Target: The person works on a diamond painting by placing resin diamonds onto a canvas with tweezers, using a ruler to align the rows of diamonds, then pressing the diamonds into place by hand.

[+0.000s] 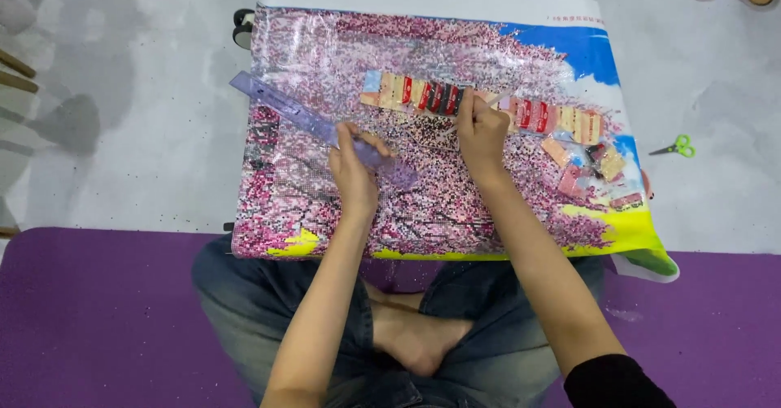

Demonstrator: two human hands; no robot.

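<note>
Crossed legs in jeans (pixel 268 294) and a bare foot (pixel 415 344) are seen nearest, on a purple mat (pixel 98 318). Both forearms are stretched forward over the bead canvas (pixel 325 213), which is laid on the floor.

Left hand (pixel 355 168) is pressed flat on a clear purple ruler (pixel 309 119), fingers closed down over its near end. Ruler's long axis is run diagonally, from the hand up toward the canvas's far-left corner.

Right hand (pixel 482 135) is pinched shut on a thin pen tool (pixel 480 109), tip pointed at the canvas just right of the ruler's end. Right hand is nearer to the row of bead packets (pixel 480 103) beyond.

Green scissors (pixel 675 146) are left on the floor, well apart, past the right edge.
</note>
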